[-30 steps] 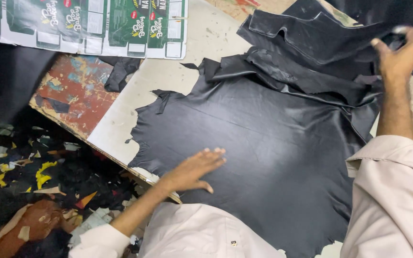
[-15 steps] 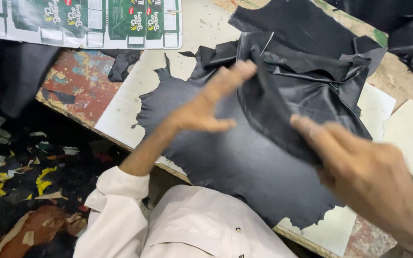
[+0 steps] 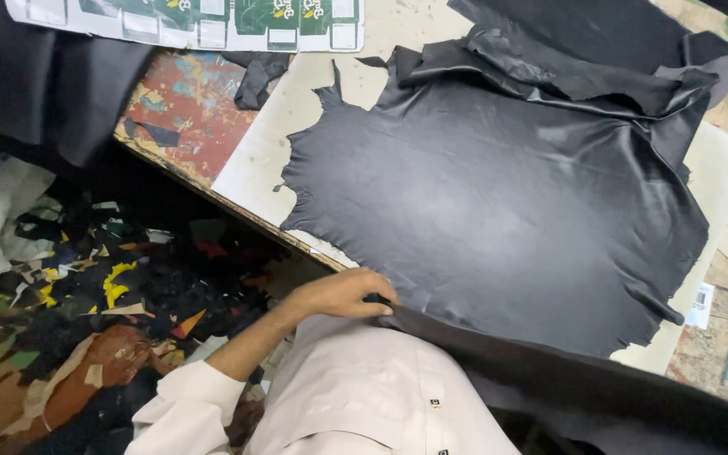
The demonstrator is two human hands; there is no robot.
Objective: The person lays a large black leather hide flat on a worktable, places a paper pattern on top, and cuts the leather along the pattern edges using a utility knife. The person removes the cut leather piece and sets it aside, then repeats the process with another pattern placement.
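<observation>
Across the worktable (image 3: 254,160), a black leather hide (image 3: 499,211) lies spread flat, its near edge hanging over toward my body.

From the far side, crumpled leather pieces (image 3: 583,59) overlap the hide's top edge, and a printed green-and-white carton sheet (image 3: 195,17) lies at the table's back; coloured scraps (image 3: 86,286) litter the floor below. My left hand (image 3: 343,295) grips the hide's near edge at the table lip, fingers curled together and pinching the leather. My right hand is out of view, so I cannot tell its fingers. I judge that a firm, even pull along this edge would keep the sheet smooth without wrinkling.
</observation>
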